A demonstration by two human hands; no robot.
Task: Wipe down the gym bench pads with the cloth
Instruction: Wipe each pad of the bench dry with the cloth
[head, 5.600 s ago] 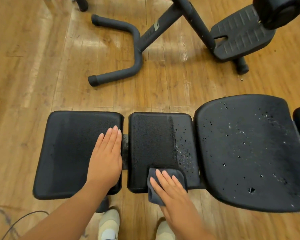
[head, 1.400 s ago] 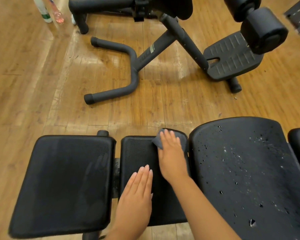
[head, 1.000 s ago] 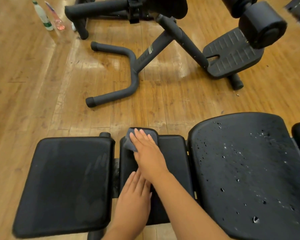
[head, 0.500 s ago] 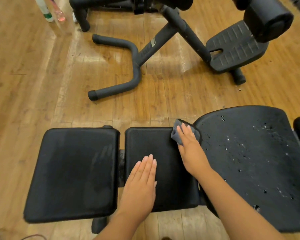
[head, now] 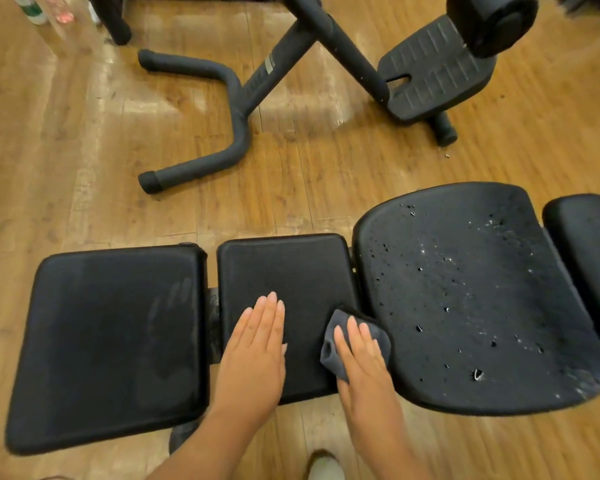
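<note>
The black bench lies across the lower view in separate pads. The left pad [head: 108, 344] shows a faint hand mark. My left hand [head: 255, 348] rests flat with straight fingers on the middle pad [head: 291, 271]. My right hand [head: 364, 365] presses a folded dark grey cloth [head: 378, 330] flat onto that pad's right edge, beside the gap. The large curved pad [head: 471, 296] to the right carries many water droplets. A further pad [head: 589, 254] is cut off at the right edge.
Another black exercise machine [head: 291, 60] stands on the wooden floor behind, with a curved foot bar [head: 222, 109], a ribbed footplate [head: 433, 71] and a roller pad [head: 489, 19]. Bottles [head: 35, 12] stand at the top left. My shoe [head: 324, 467] shows below the bench.
My right hand has drawn the cloth down the middle pad's right edge, from the far corner toward me. My left hand stays flat on the same pad.
</note>
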